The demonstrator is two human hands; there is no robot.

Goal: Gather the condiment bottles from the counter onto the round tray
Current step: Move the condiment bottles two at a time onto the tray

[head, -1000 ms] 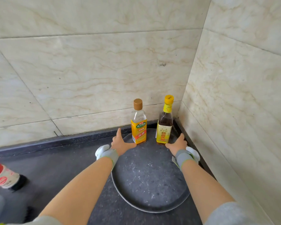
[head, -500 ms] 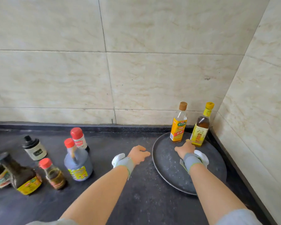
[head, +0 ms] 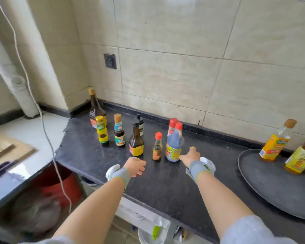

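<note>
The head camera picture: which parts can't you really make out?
- Round tray: its right side is cut off by the picture's edge.
- Yellow-label bottle on the tray: its top is cut by the same edge.
- White red-capped bottle: mostly hidden behind the blue bottle.
- Bottle labels: too small to read.
- Under the counter: blurred.

Dark stone counter (head: 165, 182) is the landmark. At its right end, round grey tray (head: 271, 187) carrying two upright yellow-labelled bottles: cork-capped one (head: 275, 141), darker one (head: 301, 160) partly cut off. Mid-counter, blue vinegar bottle (head: 174, 143) with red cap, small red-capped sauce bottle (head: 157, 147) just left of it, brown yellow-labelled bottle (head: 136, 140) further left. Right hand (head: 190, 155) open, fingers beside the blue bottle. Left hand (head: 135, 166) loosely curled above the counter, empty.
</note>
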